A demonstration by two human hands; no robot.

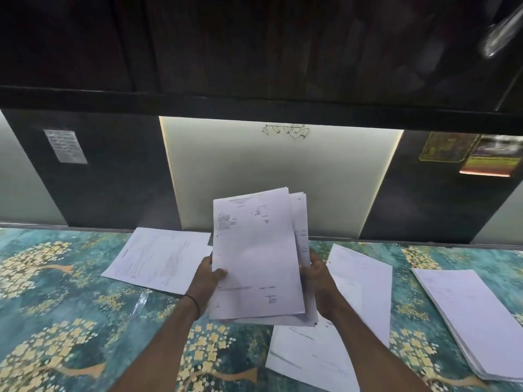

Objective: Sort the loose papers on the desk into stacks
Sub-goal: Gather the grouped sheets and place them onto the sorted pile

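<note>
Both hands hold a bundle of printed papers (254, 250) upright and slightly fanned above the middle of the desk (70, 306). Its top edge rises in front of the lit wall panel (268, 171). The left hand (208, 278) grips the bundle's left edge, with the thumb flat on the face of the front sheet and the other fingers hidden behind it. The right hand (317, 281) clasps the right edge, its fingers tucked behind the sheets. The front sheet carries blocks of print near the top and a signature near its lower right corner, too small to read. A black wristband (195, 304) circles the left wrist.

The desk is covered in a teal pattern with yellow blossoms. A few overlapping sheets (161, 258) lie by its back edge, left of the hands. A second pile (365, 281) lies just right of the right hand. More loose sheets (305, 357) lie toward the front edge, partly under the right forearm. A thicker, squared stack (467, 321) sits near the right edge, apart from the rest.

The lit panel bears a thin line drawing (285, 131). On the dark panel to its left hangs a small printed notice (65, 145), and on the dark panel to its right hang coloured pictures (464, 154). A dark cabinet (254, 52) hangs overhead.
</note>
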